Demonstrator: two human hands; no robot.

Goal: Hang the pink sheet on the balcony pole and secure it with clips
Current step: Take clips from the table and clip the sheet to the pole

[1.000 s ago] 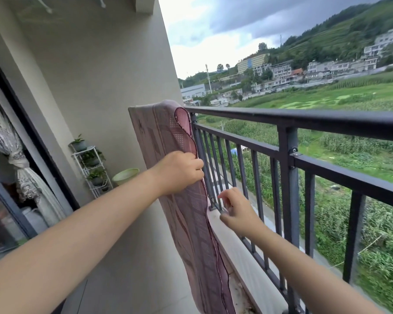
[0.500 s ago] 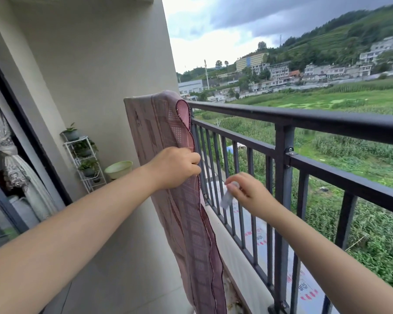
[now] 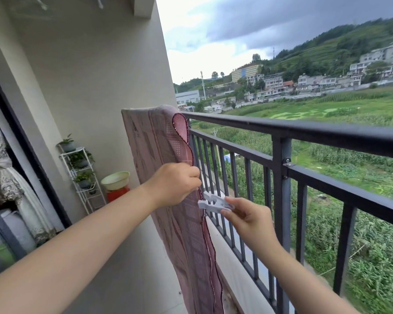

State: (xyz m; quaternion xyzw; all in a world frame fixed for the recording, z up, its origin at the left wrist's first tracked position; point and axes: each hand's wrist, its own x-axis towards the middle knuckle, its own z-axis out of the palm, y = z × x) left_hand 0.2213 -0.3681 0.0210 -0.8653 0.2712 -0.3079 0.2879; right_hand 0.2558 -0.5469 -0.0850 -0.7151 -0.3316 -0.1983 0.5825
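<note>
Nearest the camera, two bare forearms are extended from the lower edge of the head view toward the balcony railing. The right hand [image 3: 250, 217] is curled, and a white clip [image 3: 214, 203] is pinched at its rear end between the thumb and fingers, with the clip's open mouth pointed left at the hem of the pink sheet [image 3: 168, 177]. The clip's tips are seen just at the sheet's dark scalloped edge; whether cloth is already caught between them cannot be told. Just above and to the left, the left hand [image 3: 176, 185] is closed into a fist on that same edge, and the fabric is gripped and held taut beside the clip. The pink sheet is draped over the far end of the black top rail [image 3: 281, 129], next to the beige wall [image 3: 95, 87], and is hung down inside the railing past both hands to the floor ledge. The vertical bars [image 3: 247, 200] are seen directly behind the clip. Farther back along the wall, a green basin [image 3: 115, 180] is set on something red, and a white plant rack [image 3: 80, 175] with potted plants is placed beside it. Beyond the railing, green fields, buildings and a hillside are seen under dark cloud.
</note>
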